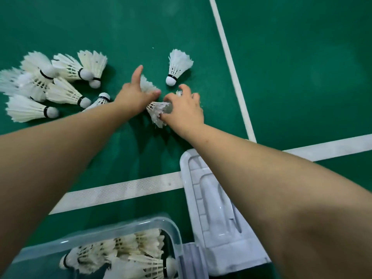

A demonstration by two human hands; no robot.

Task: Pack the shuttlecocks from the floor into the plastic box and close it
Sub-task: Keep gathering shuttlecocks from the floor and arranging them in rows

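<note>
Both my arms reach out over the green court floor. My left hand (pixel 135 95) closes on a white shuttlecock (pixel 148 86), its feathers showing between thumb and fingers. My right hand (pixel 185 110) grips another shuttlecock (pixel 158 111) by its cork end, feathers pointing left and down. A lone shuttlecock (pixel 178 66) stands just beyond both hands. A pile of several shuttlecocks (pixel 50 85) lies at the left. The clear plastic box (pixel 171 228) sits at the bottom, open, with several shuttlecocks (pixel 120 254) inside.
The box's white lid (pixel 213 218) lies upside down on the floor to the right of the box, partly under my right forearm. White court lines (pixel 120 190) cross the floor between the box and the shuttlecocks, and another line (pixel 231 67) runs away at the right.
</note>
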